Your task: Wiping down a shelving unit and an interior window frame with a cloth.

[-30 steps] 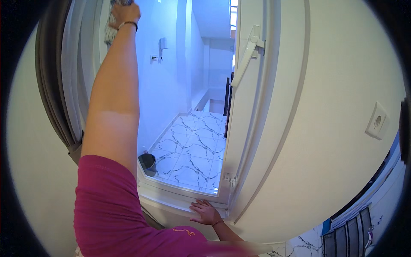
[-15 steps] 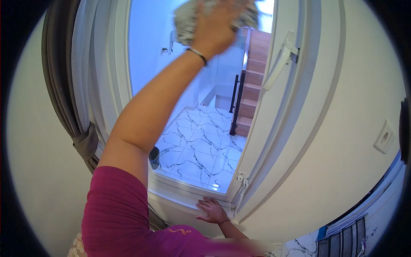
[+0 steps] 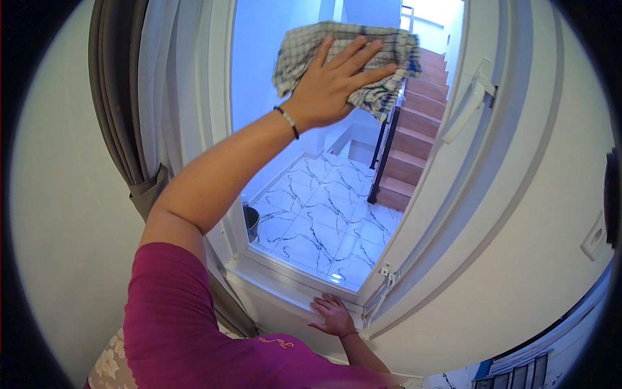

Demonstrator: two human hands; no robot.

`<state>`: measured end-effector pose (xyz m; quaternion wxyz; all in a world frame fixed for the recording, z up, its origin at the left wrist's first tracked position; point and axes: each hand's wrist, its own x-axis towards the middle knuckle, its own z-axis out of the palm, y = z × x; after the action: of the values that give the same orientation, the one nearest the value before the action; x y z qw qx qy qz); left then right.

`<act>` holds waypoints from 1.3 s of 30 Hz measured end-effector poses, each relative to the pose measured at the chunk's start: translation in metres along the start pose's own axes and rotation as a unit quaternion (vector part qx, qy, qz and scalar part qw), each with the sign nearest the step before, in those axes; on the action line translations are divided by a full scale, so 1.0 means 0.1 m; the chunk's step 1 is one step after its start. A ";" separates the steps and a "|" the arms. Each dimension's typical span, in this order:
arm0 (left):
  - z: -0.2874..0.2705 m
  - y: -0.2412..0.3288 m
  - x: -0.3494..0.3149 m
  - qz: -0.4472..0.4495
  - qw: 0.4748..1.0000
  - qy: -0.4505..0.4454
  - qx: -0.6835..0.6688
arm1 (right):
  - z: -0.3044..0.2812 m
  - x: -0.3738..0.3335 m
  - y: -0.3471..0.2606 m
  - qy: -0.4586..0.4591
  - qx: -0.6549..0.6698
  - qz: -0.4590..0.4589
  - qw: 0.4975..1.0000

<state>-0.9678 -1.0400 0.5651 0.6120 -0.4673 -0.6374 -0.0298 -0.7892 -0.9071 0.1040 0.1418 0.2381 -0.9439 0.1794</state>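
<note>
A black-and-white checked cloth (image 3: 298, 48) lies bunched against the glass pane (image 3: 259, 78) of a white-framed window. My left hand (image 3: 330, 87) holds it there under spread fingers, palm toward the glass, with the arm raised. Around that wrist is a dark beaded bracelet (image 3: 286, 122). Low down, my right hand (image 3: 335, 316) rests on the white sill (image 3: 278, 285) near the frame's lower right corner, fingers apart and holding nothing. Its palm is hidden.
A white window handle (image 3: 468, 107) and a lower hinge (image 3: 389, 273) are on the right side. Grey curtains (image 3: 120, 97) hang tied at left. A socket (image 3: 594, 236) is on the right wall. Through the glass show wooden stairs (image 3: 414, 123), marbled floor tiles (image 3: 317, 207) and a dark bucket (image 3: 251, 223).
My left hand and the cloth have come down the pane, and the cloth now shows whole. The view has shifted, so the window appears farther right. My right hand stays on the sill.
</note>
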 end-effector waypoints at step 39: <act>0.44 0.97 -3.07 -0.287 0.937 -0.161 -0.121 | -0.04 0.15 -0.07 -0.035 -0.010 0.007 0.999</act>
<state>-0.9971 -1.1306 0.2543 0.4054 -0.3337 -0.8261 -0.2048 -0.7979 -0.9171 0.1145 0.1103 0.2358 -0.9518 0.1624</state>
